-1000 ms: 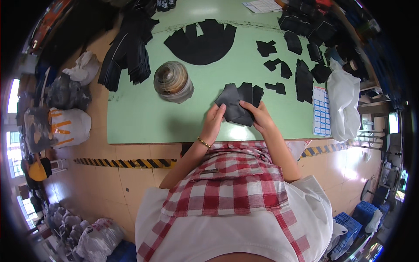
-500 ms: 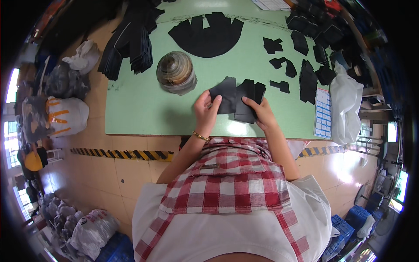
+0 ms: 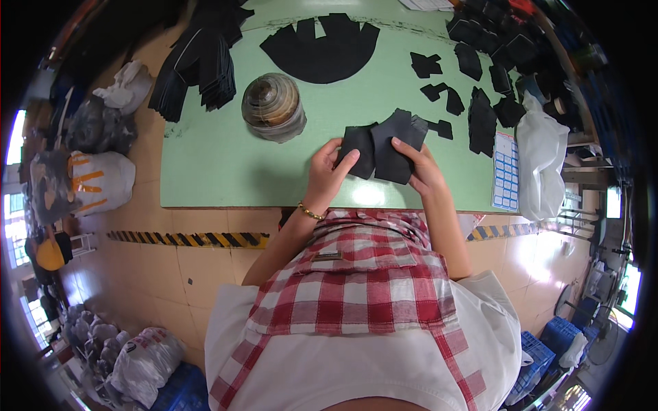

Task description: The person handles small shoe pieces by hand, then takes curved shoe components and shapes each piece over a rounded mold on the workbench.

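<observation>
Above the near edge of the green table, both my hands hold cut black fabric pieces. My left hand, with a beaded bracelet at its wrist, pinches a black piece between thumb and fingers. A few black pieces, fanned over one another, sit in my right hand, its thumb pressed on top. The two hands' pieces touch or overlap at the middle. Just beyond my right hand lies a small black cut piece on the table.
A wrapped, cone-topped roll stands left of my hands. Beyond are a large curved black piece and stacked black strips. More cut pieces, a blue-and-white printed sheet and a white plastic bag lie at right.
My right hand has shifted slightly right and its pieces have turned and spread. The piece in my left hand now sits lower and partly behind them.
</observation>
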The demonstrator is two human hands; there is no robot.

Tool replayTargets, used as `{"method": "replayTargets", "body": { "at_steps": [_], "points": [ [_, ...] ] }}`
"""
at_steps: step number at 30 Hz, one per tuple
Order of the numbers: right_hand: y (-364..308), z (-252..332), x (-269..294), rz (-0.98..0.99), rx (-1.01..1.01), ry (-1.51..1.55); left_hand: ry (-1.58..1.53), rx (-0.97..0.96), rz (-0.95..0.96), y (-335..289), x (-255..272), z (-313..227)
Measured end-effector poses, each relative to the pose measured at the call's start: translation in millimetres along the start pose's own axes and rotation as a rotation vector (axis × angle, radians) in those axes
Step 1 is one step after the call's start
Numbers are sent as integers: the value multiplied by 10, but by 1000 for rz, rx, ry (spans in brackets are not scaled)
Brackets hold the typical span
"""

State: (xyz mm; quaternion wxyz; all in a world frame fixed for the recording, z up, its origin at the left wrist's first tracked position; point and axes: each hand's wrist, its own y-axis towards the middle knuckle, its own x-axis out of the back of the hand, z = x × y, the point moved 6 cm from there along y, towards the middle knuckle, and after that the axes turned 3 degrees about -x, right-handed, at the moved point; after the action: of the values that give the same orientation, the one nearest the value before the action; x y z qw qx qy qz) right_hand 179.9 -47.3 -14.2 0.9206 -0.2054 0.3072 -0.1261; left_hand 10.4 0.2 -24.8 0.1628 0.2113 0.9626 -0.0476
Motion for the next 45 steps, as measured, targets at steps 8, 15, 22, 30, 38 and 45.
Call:
{"method": "replayTargets", "body": {
  "at_steps": [8,15,22,30,38,45],
  "points": [
    [-36,52,14,-60,146,-58,-174,120,-3,-76,-14,95],
    [-98,67,13,-122,174,-129,-425,184,60,-107,-47,161],
    [-115,30,14,-122,146,-94,-353,204,12,-138,-45,114],
    [-152,154,-43,-117,233,-247,-160,117,11,-115,32,121],
    [-51,-35,5,-40,79,-216,19,64,-30,-81,27,103],
    [-83,-111,-77,193,-115,138,-3,-11,-222,-89,260,143]
  ]
}}
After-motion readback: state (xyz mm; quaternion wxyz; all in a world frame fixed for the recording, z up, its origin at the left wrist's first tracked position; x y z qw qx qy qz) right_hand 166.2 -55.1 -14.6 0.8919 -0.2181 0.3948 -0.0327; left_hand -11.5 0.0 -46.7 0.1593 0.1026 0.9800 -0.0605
